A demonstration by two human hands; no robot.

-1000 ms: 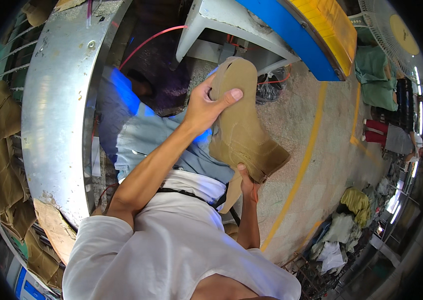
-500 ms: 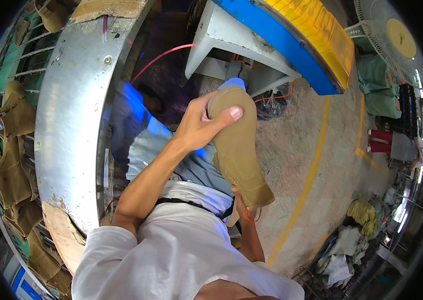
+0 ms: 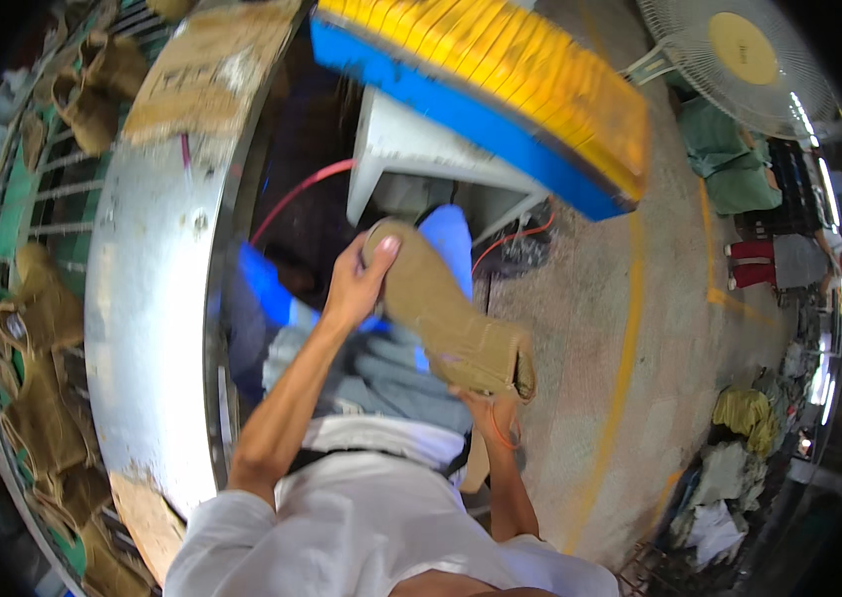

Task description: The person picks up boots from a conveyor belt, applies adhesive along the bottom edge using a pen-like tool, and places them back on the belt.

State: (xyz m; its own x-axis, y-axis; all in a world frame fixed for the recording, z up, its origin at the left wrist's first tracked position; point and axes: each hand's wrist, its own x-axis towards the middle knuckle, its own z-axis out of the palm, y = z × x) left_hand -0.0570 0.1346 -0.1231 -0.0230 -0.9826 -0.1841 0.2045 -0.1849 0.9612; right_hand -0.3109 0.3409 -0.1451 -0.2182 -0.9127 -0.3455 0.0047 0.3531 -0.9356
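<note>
A tan suede ankle boot point(image 3: 431, 298) is held over my lap, toe pointing away to the left and its shaft toward the lower right. My left hand point(image 3: 353, 287) is closed round the toe end, thumb on top. My right hand point(image 3: 486, 406) grips the boot from below near the shaft; most of its fingers are hidden. The dark shaft opening shows at the right end. An orange loop point(image 3: 506, 438) hangs round my right wrist.
Left of me runs a metal bench point(image 3: 147, 328) with cardboard point(image 3: 212, 70) on it, beside a rack holding several tan boots point(image 3: 48, 418). Ahead stands a grey machine stand point(image 3: 441, 149) with a blue-and-yellow ribbed part point(image 3: 501, 80). A fan point(image 3: 739, 60) is at far right; a person point(image 3: 779, 264) is beyond.
The boot has moved left and turned, so its side and shaft opening show instead of its bottom. Both hands keep hold. The machine and bench sit differently as the view shifted.
</note>
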